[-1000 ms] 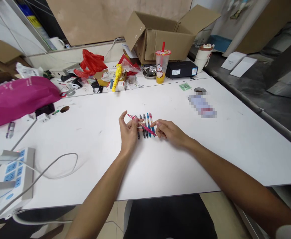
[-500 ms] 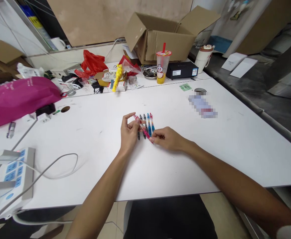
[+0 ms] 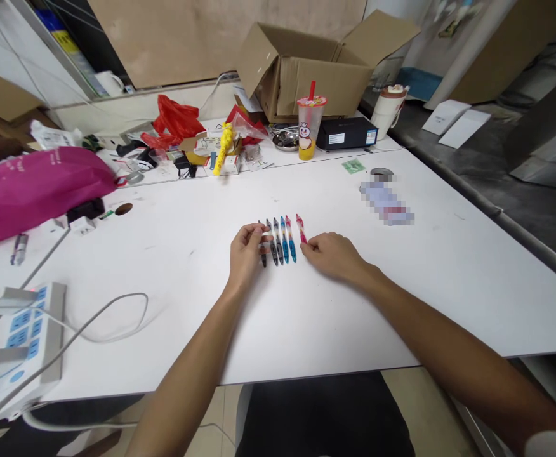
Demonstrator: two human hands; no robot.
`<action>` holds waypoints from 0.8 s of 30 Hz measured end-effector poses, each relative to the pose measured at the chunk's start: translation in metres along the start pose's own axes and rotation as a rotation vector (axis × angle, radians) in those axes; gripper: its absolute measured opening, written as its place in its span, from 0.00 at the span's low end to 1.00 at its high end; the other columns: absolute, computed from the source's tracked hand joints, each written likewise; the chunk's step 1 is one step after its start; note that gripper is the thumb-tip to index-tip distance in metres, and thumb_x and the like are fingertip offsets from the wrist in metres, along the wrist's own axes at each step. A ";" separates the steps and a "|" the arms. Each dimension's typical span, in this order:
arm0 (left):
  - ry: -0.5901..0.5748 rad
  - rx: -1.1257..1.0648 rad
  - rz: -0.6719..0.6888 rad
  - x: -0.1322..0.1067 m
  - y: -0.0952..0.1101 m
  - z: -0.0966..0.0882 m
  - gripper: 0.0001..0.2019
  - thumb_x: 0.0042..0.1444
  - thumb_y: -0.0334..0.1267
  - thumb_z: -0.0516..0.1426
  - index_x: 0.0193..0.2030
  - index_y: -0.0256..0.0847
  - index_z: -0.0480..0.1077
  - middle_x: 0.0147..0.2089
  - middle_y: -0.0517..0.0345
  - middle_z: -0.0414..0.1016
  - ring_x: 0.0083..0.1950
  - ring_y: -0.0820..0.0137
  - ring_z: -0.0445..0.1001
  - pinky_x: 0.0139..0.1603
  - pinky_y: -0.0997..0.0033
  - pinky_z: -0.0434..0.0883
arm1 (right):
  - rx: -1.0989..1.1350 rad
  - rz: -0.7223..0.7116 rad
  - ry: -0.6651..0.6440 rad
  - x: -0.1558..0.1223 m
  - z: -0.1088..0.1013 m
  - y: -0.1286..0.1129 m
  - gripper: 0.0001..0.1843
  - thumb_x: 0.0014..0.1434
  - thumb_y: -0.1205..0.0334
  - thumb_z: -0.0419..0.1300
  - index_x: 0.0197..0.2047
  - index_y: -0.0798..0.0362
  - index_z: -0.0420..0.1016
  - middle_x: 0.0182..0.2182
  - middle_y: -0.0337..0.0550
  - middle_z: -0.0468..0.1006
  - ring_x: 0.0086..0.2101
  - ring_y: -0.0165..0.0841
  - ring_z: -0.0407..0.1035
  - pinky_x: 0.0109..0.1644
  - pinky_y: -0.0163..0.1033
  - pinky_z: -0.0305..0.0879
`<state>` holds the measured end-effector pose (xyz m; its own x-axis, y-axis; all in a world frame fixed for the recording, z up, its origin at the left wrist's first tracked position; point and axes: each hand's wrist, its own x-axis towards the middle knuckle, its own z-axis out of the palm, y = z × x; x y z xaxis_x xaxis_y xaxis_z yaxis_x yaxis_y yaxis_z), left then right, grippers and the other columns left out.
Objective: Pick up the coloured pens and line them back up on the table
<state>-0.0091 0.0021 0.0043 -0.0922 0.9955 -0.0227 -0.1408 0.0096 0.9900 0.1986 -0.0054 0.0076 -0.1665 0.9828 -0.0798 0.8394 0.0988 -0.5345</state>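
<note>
Several click pens lie side by side on the white table. At the left of the row is a black pen, partly covered by my left hand. That hand rests beside it, with loosely bent fingers reaching over the leftmost pens. Further right come a second black pen, a third black pen, a blue pen and another blue pen with a pinkish top. A pink pen lies a small gap to the right. My right hand pinches its lower end, hiding the tip.
Along the back stand a plastic drink cup, a black box, an open cardboard box and a red bag. A magenta bag lies left. Nearer sits a power strip with a cable. A blurred packet lies right.
The pink pen has moved from slanting across the row, between both hands, to its right side. My right hand shifted right with it; my left hand let go of it.
</note>
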 end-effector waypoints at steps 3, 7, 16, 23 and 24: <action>-0.012 0.002 -0.010 0.000 0.001 0.000 0.07 0.64 0.41 0.59 0.40 0.40 0.74 0.51 0.49 0.79 0.42 0.70 0.79 0.35 0.73 0.74 | -0.018 -0.021 -0.018 0.000 0.002 0.001 0.27 0.70 0.51 0.51 0.19 0.50 0.56 0.17 0.40 0.65 0.20 0.31 0.52 0.29 0.43 0.47; -0.014 -0.001 -0.012 -0.001 0.001 0.001 0.06 0.64 0.41 0.59 0.40 0.41 0.73 0.50 0.48 0.79 0.40 0.70 0.79 0.35 0.72 0.73 | -0.044 -0.039 -0.003 0.001 0.002 0.004 0.31 0.71 0.42 0.49 0.19 0.49 0.61 0.17 0.41 0.68 0.20 0.32 0.54 0.30 0.43 0.49; -0.033 0.004 -0.006 -0.001 0.003 0.001 0.07 0.63 0.41 0.60 0.41 0.40 0.73 0.48 0.50 0.79 0.39 0.71 0.79 0.32 0.75 0.72 | -0.028 -0.566 0.179 0.004 0.001 0.013 0.26 0.62 0.53 0.64 0.62 0.48 0.71 0.60 0.51 0.76 0.61 0.49 0.65 0.61 0.56 0.64; -0.035 0.007 -0.002 -0.001 0.003 0.001 0.07 0.63 0.42 0.59 0.41 0.41 0.73 0.48 0.49 0.79 0.39 0.70 0.79 0.32 0.75 0.72 | -0.083 -0.521 0.108 0.009 0.010 0.020 0.30 0.65 0.51 0.63 0.68 0.47 0.69 0.61 0.53 0.76 0.64 0.50 0.64 0.64 0.61 0.63; -0.035 0.009 -0.002 -0.002 0.003 0.001 0.07 0.63 0.42 0.59 0.41 0.41 0.73 0.48 0.49 0.79 0.39 0.70 0.79 0.32 0.75 0.72 | -0.066 -0.523 0.114 0.009 0.009 0.019 0.27 0.66 0.51 0.62 0.67 0.46 0.70 0.60 0.52 0.77 0.63 0.49 0.65 0.64 0.61 0.64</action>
<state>-0.0086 0.0007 0.0075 -0.0573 0.9982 -0.0201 -0.1325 0.0123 0.9911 0.2087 0.0041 -0.0111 -0.5164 0.8104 0.2767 0.6910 0.5852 -0.4243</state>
